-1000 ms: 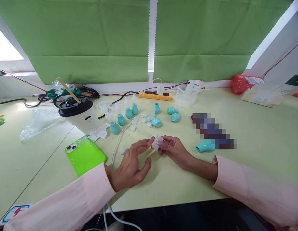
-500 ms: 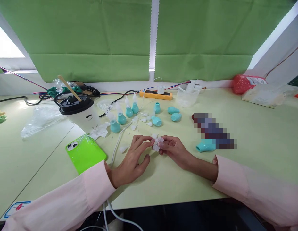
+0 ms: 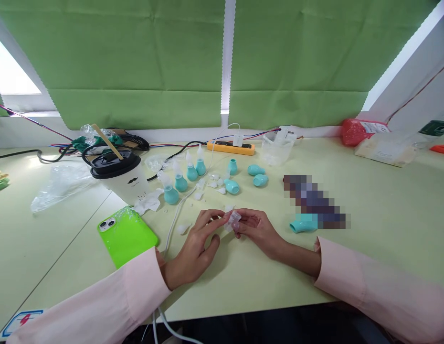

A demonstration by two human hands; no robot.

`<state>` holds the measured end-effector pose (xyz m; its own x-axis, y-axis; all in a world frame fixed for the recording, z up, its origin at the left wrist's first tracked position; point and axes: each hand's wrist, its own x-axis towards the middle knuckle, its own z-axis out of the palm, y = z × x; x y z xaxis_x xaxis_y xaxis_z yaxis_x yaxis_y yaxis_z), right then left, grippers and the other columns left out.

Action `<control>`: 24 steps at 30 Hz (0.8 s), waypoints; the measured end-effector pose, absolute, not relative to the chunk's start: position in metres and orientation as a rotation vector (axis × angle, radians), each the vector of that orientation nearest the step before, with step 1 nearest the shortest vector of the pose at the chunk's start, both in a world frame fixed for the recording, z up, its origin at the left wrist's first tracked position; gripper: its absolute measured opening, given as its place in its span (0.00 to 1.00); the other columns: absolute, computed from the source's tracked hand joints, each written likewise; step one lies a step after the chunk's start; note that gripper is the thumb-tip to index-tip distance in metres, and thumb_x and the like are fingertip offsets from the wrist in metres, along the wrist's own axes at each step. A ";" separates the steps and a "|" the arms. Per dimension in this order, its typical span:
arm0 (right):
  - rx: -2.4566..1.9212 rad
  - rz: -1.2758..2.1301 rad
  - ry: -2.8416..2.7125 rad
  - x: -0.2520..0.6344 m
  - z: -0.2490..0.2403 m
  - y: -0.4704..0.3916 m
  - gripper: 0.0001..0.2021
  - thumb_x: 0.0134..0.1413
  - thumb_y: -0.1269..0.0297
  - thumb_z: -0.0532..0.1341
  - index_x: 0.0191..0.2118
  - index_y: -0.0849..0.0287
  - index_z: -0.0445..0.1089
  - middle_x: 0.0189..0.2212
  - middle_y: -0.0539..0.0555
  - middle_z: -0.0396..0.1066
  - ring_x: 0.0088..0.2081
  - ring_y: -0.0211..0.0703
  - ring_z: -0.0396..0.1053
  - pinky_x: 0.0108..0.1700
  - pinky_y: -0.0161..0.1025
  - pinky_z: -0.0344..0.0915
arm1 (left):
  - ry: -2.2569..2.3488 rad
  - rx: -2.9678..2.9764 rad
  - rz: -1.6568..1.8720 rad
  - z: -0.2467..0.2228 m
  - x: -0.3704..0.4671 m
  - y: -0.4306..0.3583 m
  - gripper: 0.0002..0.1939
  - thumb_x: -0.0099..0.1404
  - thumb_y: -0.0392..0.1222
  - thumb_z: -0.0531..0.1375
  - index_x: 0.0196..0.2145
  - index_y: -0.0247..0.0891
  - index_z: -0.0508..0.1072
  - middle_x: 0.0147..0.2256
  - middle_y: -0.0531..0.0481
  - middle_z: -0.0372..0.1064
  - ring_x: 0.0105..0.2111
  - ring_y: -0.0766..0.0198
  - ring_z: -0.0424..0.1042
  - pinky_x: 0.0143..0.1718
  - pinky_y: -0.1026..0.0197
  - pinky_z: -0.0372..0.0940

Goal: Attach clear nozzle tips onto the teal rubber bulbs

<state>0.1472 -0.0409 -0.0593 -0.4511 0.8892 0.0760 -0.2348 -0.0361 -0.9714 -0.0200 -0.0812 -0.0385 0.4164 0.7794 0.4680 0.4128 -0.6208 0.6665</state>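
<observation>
A small translucent white plastic piece point(image 3: 235, 219) is pinched between the thumb and fingers of my right hand point(image 3: 259, 230). From the other side my left hand point(image 3: 195, 248) reaches in, its fingertips touching the piece and its thumb held apart. The fingers partly cover the piece, so its full shape is hidden. Left of my left hand lies a white translucent tip point(image 3: 184, 229). Beyond the hands are several teal bulbs with pointed clear tips, among them one standing bulb point(image 3: 171, 195). A bare teal bulb point(image 3: 231, 187) lies on its side, near small white pieces point(image 3: 212, 184).
A green phone point(image 3: 127, 236) and a lidded cup with a straw point(image 3: 127, 184) stand left. A white cable point(image 3: 172, 224) crosses the table. Behind are an orange power strip point(image 3: 231, 147) and a clear tub point(image 3: 277, 150). A teal piece point(image 3: 303, 223) touches a pixelated object point(image 3: 315, 200) at right.
The translucent piece has turned slightly between my fingers. My hands stay almost in the same place over the table, and the whole view has shifted a little.
</observation>
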 end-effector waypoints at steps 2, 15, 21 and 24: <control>-0.765 1.601 -1.393 0.148 -0.060 -0.040 0.12 0.39 0.63 0.63 0.34 0.59 0.71 0.29 0.52 0.67 0.28 0.35 0.60 0.26 0.33 0.59 | 0.997 2.257 1.019 -0.038 -0.020 -0.082 0.26 0.58 0.27 0.47 0.52 0.47 0.55 0.45 0.46 0.55 0.47 0.61 0.55 0.47 0.52 0.56; -0.847 1.319 -1.445 0.156 -0.046 -0.030 0.09 0.41 0.60 0.61 0.28 0.61 0.70 0.24 0.51 0.64 0.24 0.34 0.59 0.27 0.35 0.61 | 1.470 2.613 0.922 -0.029 -0.036 -0.054 0.19 0.60 0.36 0.49 0.50 0.39 0.59 0.50 0.43 0.52 0.49 0.55 0.49 0.48 0.48 0.51; -0.909 1.095 -1.642 0.160 -0.047 -0.026 0.10 0.39 0.62 0.62 0.30 0.60 0.69 0.31 0.53 0.67 0.31 0.40 0.65 0.31 0.37 0.66 | 1.721 2.816 0.607 -0.032 -0.028 -0.015 0.18 0.61 0.37 0.46 0.50 0.37 0.59 0.48 0.41 0.57 0.46 0.50 0.53 0.41 0.50 0.56; -0.950 1.037 -1.729 0.159 -0.050 -0.027 0.12 0.39 0.62 0.61 0.33 0.60 0.70 0.30 0.54 0.69 0.29 0.39 0.66 0.32 0.39 0.66 | 1.759 2.853 0.521 -0.029 -0.008 -0.002 0.19 0.61 0.39 0.46 0.51 0.41 0.57 0.47 0.41 0.57 0.45 0.50 0.55 0.38 0.52 0.57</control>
